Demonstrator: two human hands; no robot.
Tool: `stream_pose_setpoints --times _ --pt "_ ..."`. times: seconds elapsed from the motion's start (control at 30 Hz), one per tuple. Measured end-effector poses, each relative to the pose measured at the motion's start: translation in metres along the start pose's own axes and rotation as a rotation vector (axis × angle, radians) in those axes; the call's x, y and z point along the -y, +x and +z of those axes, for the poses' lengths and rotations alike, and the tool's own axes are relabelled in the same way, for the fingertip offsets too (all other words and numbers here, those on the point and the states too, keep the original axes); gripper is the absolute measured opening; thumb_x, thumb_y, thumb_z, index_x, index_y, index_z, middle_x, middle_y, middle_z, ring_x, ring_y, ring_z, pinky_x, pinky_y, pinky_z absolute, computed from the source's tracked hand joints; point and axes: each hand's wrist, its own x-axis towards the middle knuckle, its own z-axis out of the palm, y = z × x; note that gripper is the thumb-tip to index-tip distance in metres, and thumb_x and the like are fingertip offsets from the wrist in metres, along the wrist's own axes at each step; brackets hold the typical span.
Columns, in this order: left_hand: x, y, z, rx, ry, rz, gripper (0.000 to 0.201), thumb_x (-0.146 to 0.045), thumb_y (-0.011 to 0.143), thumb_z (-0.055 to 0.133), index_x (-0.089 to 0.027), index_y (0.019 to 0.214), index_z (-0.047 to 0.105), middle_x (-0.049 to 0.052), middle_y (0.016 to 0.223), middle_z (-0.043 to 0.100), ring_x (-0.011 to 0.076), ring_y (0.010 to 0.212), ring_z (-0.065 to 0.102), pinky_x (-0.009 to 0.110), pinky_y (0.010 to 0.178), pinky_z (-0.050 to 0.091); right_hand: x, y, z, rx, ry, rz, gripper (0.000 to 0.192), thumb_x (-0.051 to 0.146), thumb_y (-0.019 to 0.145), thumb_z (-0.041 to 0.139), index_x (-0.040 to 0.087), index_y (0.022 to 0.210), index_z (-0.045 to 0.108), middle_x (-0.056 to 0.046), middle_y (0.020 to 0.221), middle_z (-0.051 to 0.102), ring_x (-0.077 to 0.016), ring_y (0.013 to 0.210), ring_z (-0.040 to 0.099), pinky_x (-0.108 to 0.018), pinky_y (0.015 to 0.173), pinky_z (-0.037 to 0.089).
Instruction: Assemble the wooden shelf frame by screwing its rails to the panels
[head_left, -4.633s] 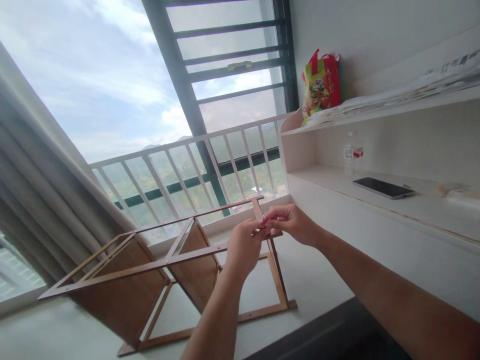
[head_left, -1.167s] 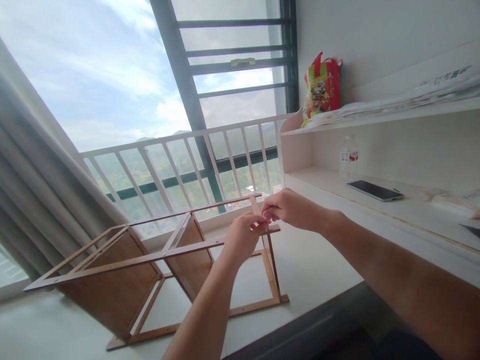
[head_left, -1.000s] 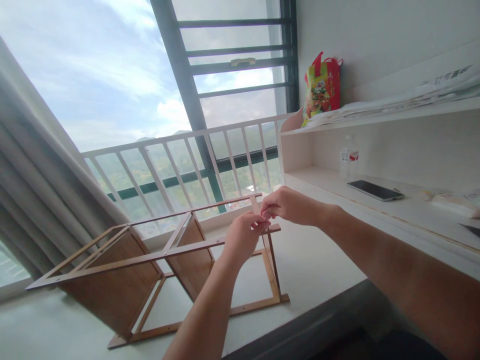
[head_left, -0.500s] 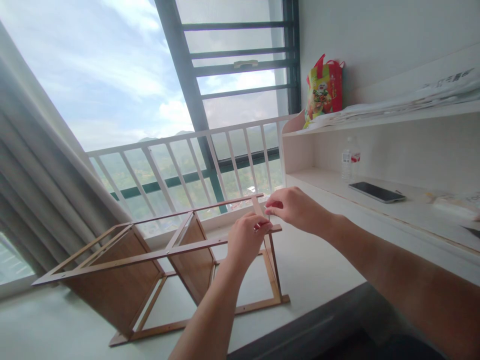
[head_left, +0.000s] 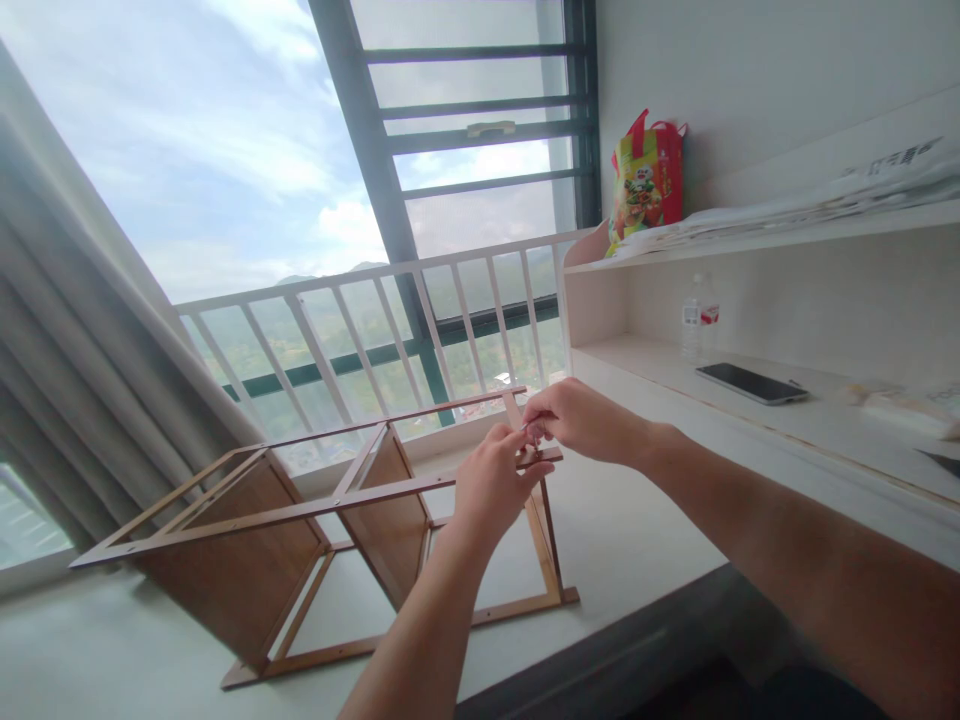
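A brown wooden shelf frame [head_left: 300, 516] lies on its side on the pale floor, two panels set across it. My left hand [head_left: 491, 475] is closed around the right end of its near upper rail, thumb in front and fingers behind. Just above that rail end, my right hand [head_left: 574, 420] pinches a thin metal piece that looks like a hex key [head_left: 537, 446], its lower end down at the rail. The fingertips of both hands nearly meet there and partly hide the metal piece. Small screw heads dot the rails.
A white shelf unit [head_left: 600, 352] on the right holds a phone [head_left: 752, 383], a plastic bottle [head_left: 697, 325] and a red and green bag [head_left: 649, 185]. White railing [head_left: 375, 275] and window stand behind the frame. A grey curtain [head_left: 112, 330] hangs at left.
My right hand has moved slightly left and down, closer to my left hand. The left fingers have shifted at the rail end, with the thumb now lower along it.
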Motion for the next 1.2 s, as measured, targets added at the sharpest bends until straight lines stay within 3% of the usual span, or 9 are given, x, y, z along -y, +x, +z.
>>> stream_pose_setpoints --times 0.23,0.33,0.53,0.97,1.2 --pt "0.001 0.000 -0.005 0.109 0.106 0.059 0.020 -0.034 0.085 0.072 -0.031 0.104 0.069 -0.003 0.124 0.066 0.0183 0.087 0.069 0.028 0.067 0.043 -0.014 -0.008 0.004 -0.002 0.080 0.044 0.021 0.018 0.089 0.057 0.015 0.077 0.074 -0.003 0.070 0.072 -0.0170 0.066 0.065 -0.028 0.064 0.047" --pt "0.002 0.001 -0.005 0.116 0.130 0.075 0.018 -0.031 0.086 0.071 -0.031 0.104 0.069 -0.003 0.125 0.068 0.0215 0.093 0.070 0.030 0.070 0.045 -0.014 -0.011 0.010 -0.006 0.087 0.034 0.021 0.021 0.090 0.058 0.016 0.076 0.073 -0.003 0.071 0.072 -0.0171 0.068 0.065 -0.028 0.065 0.048" --pt "0.004 -0.002 -0.004 0.114 0.152 0.097 0.031 -0.037 0.090 0.067 -0.037 0.121 0.067 -0.004 0.143 0.060 0.0242 0.105 0.070 0.032 0.078 0.050 -0.020 -0.018 0.020 -0.067 0.158 0.097 0.020 0.024 0.090 0.060 0.016 0.078 0.073 -0.003 0.072 0.073 -0.0170 0.068 0.066 -0.028 0.066 0.049" --pt "0.001 -0.004 0.001 0.065 0.230 0.119 0.027 -0.045 0.093 0.062 -0.034 0.116 0.069 -0.002 0.139 0.063 0.0228 0.096 0.071 0.032 0.074 0.051 -0.027 -0.020 0.044 -0.179 0.334 0.184 0.028 0.043 0.085 0.073 0.016 0.078 0.071 -0.003 0.074 0.072 -0.0169 0.067 0.062 -0.029 0.063 0.050" --pt "0.001 -0.005 0.004 0.065 0.226 0.101 0.027 -0.045 0.094 0.060 -0.032 0.115 0.070 -0.001 0.141 0.062 0.0237 0.097 0.071 0.033 0.077 0.051 -0.039 -0.021 0.066 -0.293 0.500 0.177 0.037 0.052 0.082 0.076 0.017 0.075 0.064 0.001 0.071 0.064 -0.0161 0.070 0.059 -0.030 0.072 0.049"
